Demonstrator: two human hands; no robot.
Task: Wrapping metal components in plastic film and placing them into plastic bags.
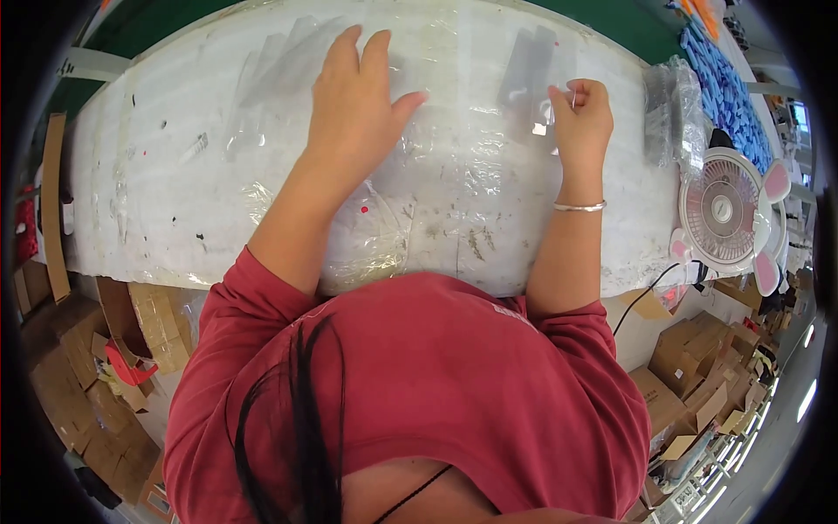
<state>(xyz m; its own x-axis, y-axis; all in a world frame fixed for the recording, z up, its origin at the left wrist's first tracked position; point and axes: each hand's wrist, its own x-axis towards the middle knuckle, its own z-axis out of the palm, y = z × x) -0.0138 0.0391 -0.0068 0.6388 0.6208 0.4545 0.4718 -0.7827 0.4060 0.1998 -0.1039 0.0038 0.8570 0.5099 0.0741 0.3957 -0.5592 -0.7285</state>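
Observation:
My left hand [353, 109] is over the far middle of the white-covered table, fingers stretched and thumb spread, holding nothing I can see. Beneath and beside it lie thin clear plastic sheets [284, 65], overlapping; whether the fingertips touch them I cannot tell. Farther right, my right hand [583, 118] is closed, thumb and fingers curled together in a pinch. A small glint shows between those fingertips, but what they grip is too clear and small to name. Just left of this hand lies a greyish see-through plastic strip [528, 74] with bright reflections near its close end.
A white fan [722, 208] with rabbit ears stands at the table's right end. Behind it are a clear plastic-wrapped bundle [672, 113] and a heap of blue pieces [724, 87]. Clear tape and film cover parts of the tabletop [471, 218]. Cardboard boxes [690, 354] sit below on both sides.

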